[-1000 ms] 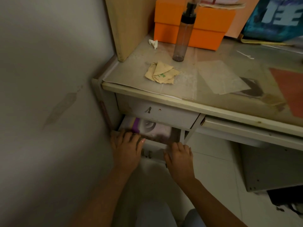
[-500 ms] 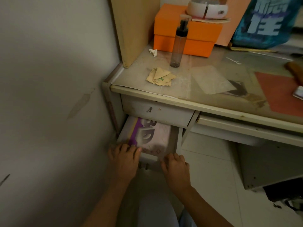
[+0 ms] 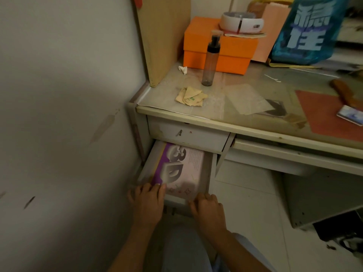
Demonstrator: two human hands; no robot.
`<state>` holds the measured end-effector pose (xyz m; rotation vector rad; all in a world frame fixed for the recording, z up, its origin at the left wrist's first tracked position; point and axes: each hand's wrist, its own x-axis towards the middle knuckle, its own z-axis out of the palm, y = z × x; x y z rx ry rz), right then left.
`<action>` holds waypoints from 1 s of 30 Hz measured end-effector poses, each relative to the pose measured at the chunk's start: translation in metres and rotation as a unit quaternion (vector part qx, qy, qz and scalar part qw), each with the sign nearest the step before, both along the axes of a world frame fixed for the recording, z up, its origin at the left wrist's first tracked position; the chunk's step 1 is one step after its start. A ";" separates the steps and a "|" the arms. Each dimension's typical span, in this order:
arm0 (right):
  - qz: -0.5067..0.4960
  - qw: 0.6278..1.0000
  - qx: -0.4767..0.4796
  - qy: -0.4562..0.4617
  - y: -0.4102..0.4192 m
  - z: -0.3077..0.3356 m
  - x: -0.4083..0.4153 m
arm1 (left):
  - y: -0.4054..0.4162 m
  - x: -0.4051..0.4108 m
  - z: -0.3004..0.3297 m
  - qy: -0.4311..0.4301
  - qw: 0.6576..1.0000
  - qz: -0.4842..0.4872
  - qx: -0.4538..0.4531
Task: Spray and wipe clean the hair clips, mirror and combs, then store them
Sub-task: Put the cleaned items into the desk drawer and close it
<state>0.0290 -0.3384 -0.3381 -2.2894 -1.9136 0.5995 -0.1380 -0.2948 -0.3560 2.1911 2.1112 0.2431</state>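
Two hands on the lower drawer [image 3: 208, 169], which is pulled well out from under the desk [image 3: 245, 122]. Left hand [image 3: 147, 201] sits on the drawer's front left corner, fingers curled over the front edge, tips touching the one book [image 3: 180, 167] inside. Right hand [image 3: 207, 206] grips the front right corner, fingers curled over the lip. Book lies flat, purple spine side left, big "3D" on cover, fills most of the drawer. One upper drawer [image 3: 186, 135] above it is closed.

No clips, mirror or combs clearly visible; can't tell if any are in the drawer.

On the desk: one spray bottle [image 3: 210, 61], upright, dark cap, standing just in front of one orange box [image 3: 220, 46]. One folded tan cloth [image 3: 191, 96] lies near the desk's front left, just in front of the bottle, not touching it. One small white scrap [image 3: 183, 69] left of the bottle. One white round device [image 3: 242, 22] on top of the box. One blue bag [image 3: 306, 30] at the back right. One wooden board [image 3: 161, 36] stands upright against the wall at the desk's left end. One red mat [image 3: 330, 114] at right, one card [image 3: 349, 115] on its far edge.
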 end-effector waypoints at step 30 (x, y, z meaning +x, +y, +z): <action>0.015 0.970 0.234 -0.066 0.039 0.085 0.022 | 0.021 0.036 0.104 -0.010 0.994 -0.085 0.074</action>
